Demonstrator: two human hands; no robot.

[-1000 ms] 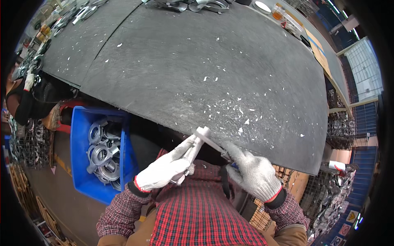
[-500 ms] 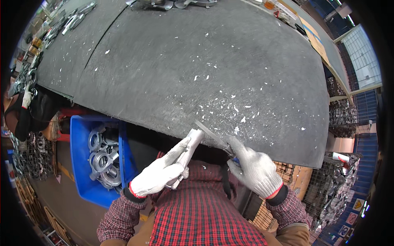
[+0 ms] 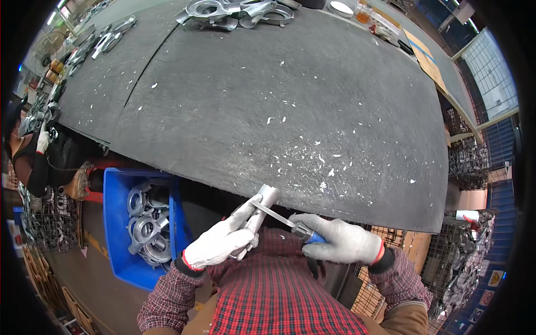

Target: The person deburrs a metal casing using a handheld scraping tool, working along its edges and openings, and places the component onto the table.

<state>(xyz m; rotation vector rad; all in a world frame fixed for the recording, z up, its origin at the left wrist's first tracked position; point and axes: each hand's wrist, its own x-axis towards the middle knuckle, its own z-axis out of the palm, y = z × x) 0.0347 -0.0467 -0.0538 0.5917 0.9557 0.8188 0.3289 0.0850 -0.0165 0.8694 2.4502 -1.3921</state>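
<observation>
My left hand, in a white knit glove with a red cuff edge, is closed around a silver cast metal part. One end of the part sticks up past the fingers by the table's near edge; the rest is mostly hidden by the glove. My right hand, gloved alike, grips a file by its blue handle, below a metal collar. Its narrow flat blade slants up and left, the tip against or just beside the part near my left fingers.
Pale shavings lie over the dark tabletop. Ring-shaped castings are heaped at its far edge, and more fill a blue bin at my left. Another person's gloved hand is at far left. Wire cages with metal parts stand at right.
The file has shifted left and down, its tip now lower along the part by my left fingers. My right hand has turned to lie more level. The view has tilted slightly.
</observation>
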